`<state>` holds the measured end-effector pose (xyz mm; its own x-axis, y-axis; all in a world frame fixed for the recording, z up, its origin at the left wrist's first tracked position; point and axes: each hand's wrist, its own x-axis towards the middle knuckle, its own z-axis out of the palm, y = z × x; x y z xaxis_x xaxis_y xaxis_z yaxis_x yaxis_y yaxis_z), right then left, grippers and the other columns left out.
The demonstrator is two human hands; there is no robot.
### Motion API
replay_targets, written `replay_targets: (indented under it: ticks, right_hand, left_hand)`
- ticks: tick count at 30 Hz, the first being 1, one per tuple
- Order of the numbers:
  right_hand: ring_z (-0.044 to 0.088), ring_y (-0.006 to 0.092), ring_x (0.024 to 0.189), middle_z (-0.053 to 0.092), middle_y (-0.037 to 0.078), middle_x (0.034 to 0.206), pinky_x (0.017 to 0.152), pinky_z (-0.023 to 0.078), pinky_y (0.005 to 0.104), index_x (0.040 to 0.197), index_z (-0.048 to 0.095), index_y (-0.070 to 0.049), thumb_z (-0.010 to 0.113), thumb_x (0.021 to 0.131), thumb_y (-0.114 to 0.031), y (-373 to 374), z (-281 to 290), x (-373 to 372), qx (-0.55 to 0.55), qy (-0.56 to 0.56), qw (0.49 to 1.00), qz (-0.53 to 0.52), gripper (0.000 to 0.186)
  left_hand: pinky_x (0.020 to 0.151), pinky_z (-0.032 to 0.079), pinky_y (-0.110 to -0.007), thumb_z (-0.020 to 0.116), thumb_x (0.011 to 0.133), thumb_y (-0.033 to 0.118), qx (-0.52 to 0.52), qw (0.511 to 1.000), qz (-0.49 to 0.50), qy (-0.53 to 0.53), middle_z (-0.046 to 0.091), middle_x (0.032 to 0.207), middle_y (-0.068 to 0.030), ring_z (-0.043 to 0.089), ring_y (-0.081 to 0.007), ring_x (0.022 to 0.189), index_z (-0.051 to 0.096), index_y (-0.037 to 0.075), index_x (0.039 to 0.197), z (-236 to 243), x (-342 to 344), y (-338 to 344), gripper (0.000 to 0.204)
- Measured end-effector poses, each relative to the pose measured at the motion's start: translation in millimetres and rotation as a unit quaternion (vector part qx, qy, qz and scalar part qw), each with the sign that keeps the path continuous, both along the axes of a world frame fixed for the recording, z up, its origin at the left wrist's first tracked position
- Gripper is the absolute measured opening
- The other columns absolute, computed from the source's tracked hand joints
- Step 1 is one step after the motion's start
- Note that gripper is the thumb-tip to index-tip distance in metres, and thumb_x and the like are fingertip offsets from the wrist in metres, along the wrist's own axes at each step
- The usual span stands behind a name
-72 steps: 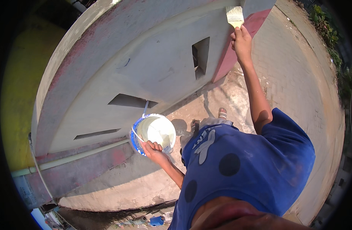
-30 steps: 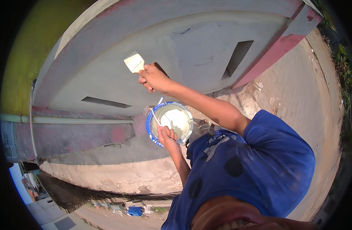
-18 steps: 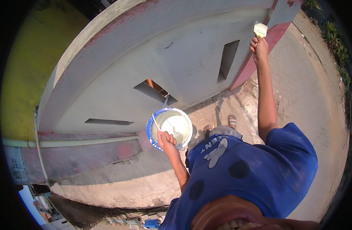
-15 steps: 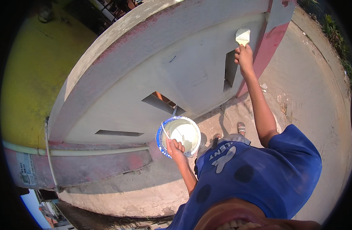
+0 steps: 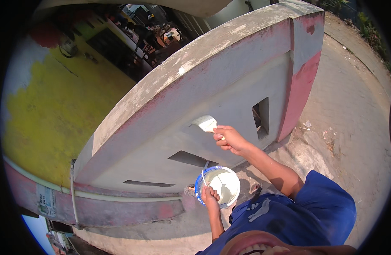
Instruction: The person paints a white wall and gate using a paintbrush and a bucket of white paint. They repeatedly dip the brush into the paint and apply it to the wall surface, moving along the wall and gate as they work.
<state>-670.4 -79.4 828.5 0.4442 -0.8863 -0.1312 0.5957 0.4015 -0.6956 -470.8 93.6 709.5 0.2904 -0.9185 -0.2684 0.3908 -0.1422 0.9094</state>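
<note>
My right hand (image 5: 230, 139) is closed round the handle of a wide paintbrush (image 5: 206, 123), its bristles white with paint. The bristles are against, or very close to, the pale grey-white wall (image 5: 229, 100), left of the upright slot. Lower down, my left hand (image 5: 210, 196) grips the handle of a blue-rimmed paint bucket (image 5: 230, 185). White paint lies inside it, and drips mark the rim. The bucket hangs in front of the wall's foot, below the middle slot (image 5: 191, 159).
A weathered ledge (image 5: 178, 70) tops the wall, and a pink pillar (image 5: 304, 85) ends it at the right. A thin upright pipe (image 5: 74, 191) stands at the left. Pavement (image 5: 340, 110) runs along the right side. Beyond the wall is a yellow-green wall (image 5: 72, 102).
My right hand has brought the paintbrush down and left, from near the pillar to the wall's middle. My left hand still holds the bucket. The view has shifted, showing more beyond the wall.
</note>
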Motion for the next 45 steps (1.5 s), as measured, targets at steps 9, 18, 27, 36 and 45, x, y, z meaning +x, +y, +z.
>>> replay_targets:
  ticks: [9, 18, 27, 36, 45]
  right_hand:
    - [0.027, -0.0007, 0.049, 0.041, -0.008, 0.071, 0.040, 0.020, 0.0185, 0.111, 0.053, -0.011, 0.045, 0.106, -0.024, -1, -13, -285, -0.001, 0.229, 0.928, -0.293, 0.016]
    - [0.029, -0.0010, 0.046, 0.049, -0.005, 0.077, 0.036, 0.022, 0.0173, 0.109, 0.055, -0.005, 0.050, 0.105, -0.025, 20, -48, -230, 0.063, 0.138, 0.986, -0.069, 0.021]
    - [0.035, 0.0024, 0.049, 0.048, -0.005, 0.078, 0.046, 0.028, 0.0216, 0.106, 0.058, -0.006, 0.051, 0.105, -0.026, -10, -14, -195, -0.083, 0.205, 0.975, -0.019, 0.022]
    - [0.040, 0.0038, 0.051, 0.055, 0.002, 0.077, 0.046, 0.034, 0.0248, 0.116, 0.054, 0.002, 0.052, 0.106, -0.023, -36, -34, -224, -0.121, 0.162, 0.879, -0.432, 0.028]
    - [0.049, 0.0126, 0.056, 0.061, 0.007, 0.075, 0.055, 0.043, 0.0346, 0.114, 0.057, 0.007, 0.054, 0.102, -0.019, -24, 3, -110, -0.181, 0.199, 0.960, -0.081, 0.028]
  left_hand:
    - [0.043, 0.018, -0.022, 0.045, 0.109, 0.029, -0.002, 1.000, 0.021, -0.018, 0.026, 0.063, 0.0079, 0.024, -0.0025, 0.048, 0.052, 0.012, 0.104, 1, -65, -16, 0.019]
    - [0.043, 0.019, -0.021, 0.048, 0.106, 0.027, 0.023, 0.991, 0.114, -0.074, 0.030, 0.065, 0.0089, 0.025, -0.0010, 0.051, 0.052, 0.013, 0.102, 35, -109, -14, 0.015]
    - [0.043, 0.016, -0.023, 0.047, 0.107, 0.024, 0.049, 0.989, 0.082, -0.109, 0.027, 0.065, 0.0081, 0.021, -0.0014, 0.050, 0.045, 0.015, 0.092, 51, -119, -23, 0.018]
    - [0.044, 0.016, -0.023, 0.048, 0.107, 0.025, 0.054, 0.983, 0.152, -0.086, 0.026, 0.065, 0.0082, 0.021, -0.0027, 0.051, 0.045, 0.015, 0.091, 40, -136, -21, 0.019]
    - [0.045, 0.016, -0.024, 0.049, 0.107, 0.027, 0.048, 0.991, 0.083, -0.091, 0.027, 0.066, 0.0079, 0.021, -0.0024, 0.051, 0.041, 0.015, 0.089, 51, -141, -27, 0.023]
